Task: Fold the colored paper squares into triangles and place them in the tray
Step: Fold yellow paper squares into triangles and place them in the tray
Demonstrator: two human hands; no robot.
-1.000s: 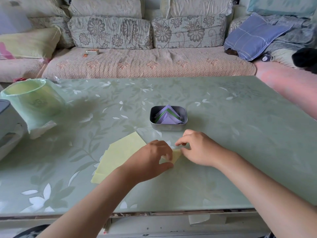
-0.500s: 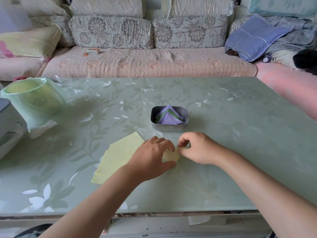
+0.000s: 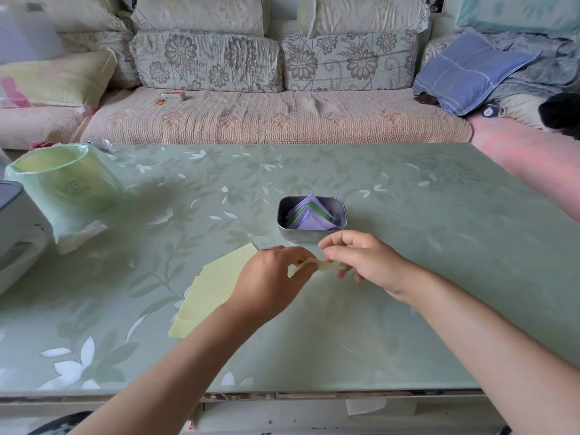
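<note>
Nearest the worktop's point(image 3: 408, 309) front edge, both forearms reach in toward its middle. The left hand point(image 3: 276, 274) has its fingers curled and pinches one end of a folded yellow paper point(image 3: 314, 264). The right hand point(image 3: 361, 262) pinches the other end between thumb and fingers, so the piece hangs between them just above the surface. Partly under the left wrist, toward the left edge, lies the stack of yellow squares point(image 3: 216, 284) waiting to be folded.

Just beyond the hands, about mid-worktop, sits the tray point(image 3: 314, 235), already holding purple and green triangles point(image 3: 310, 215). To my eye the fold looks finished or nearly so, though how sharp the crease is I can't tell. The next move calls for one hand to let go and the other to carry the piece the short way forward over the tray's near wall. A lined bin point(image 3: 62, 183) stands at the far left corner, with the sofa point(image 3: 276, 120) behind.
</note>
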